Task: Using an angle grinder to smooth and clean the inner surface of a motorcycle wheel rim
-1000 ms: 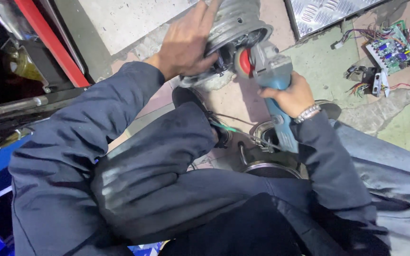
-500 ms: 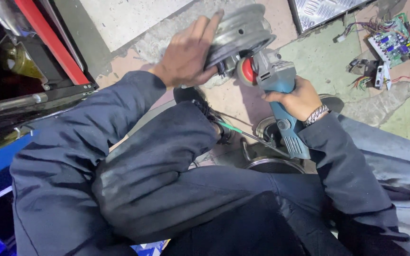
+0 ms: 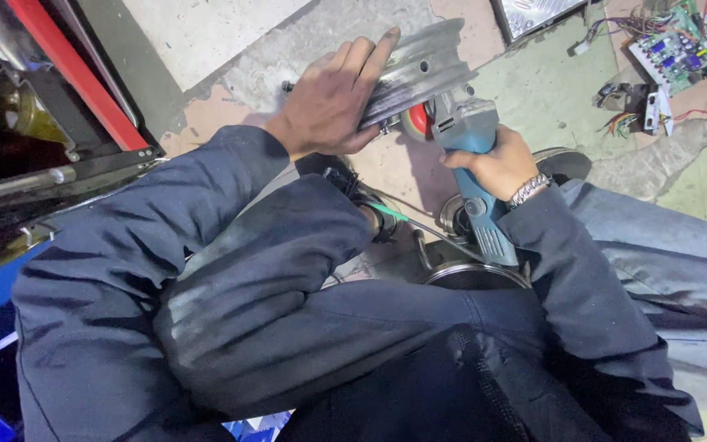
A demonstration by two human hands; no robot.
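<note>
My left hand (image 3: 333,102) lies flat on a round grey metal wheel rim (image 3: 423,69) that stands on edge on the floor, fingers spread over its side. My right hand (image 3: 497,160), with a metal bracelet at the wrist, grips the blue body of an angle grinder (image 3: 472,164). The grinder's head, with a red part (image 3: 416,121), is pressed against the lower edge of the rim. Both arms wear dark blue sleeves, and my bent knee fills the middle of the view.
A green circuit board with coloured wires (image 3: 673,45) lies at the top right beside a ribbed metal plate (image 3: 538,12). Round metal parts (image 3: 472,274) sit on the floor under the grinder. A red and black frame (image 3: 67,78) stands at the left.
The view has shifted, so the rim, both hands and the grinder sit slightly higher and further right in the picture. Both hands keep the same grip.
</note>
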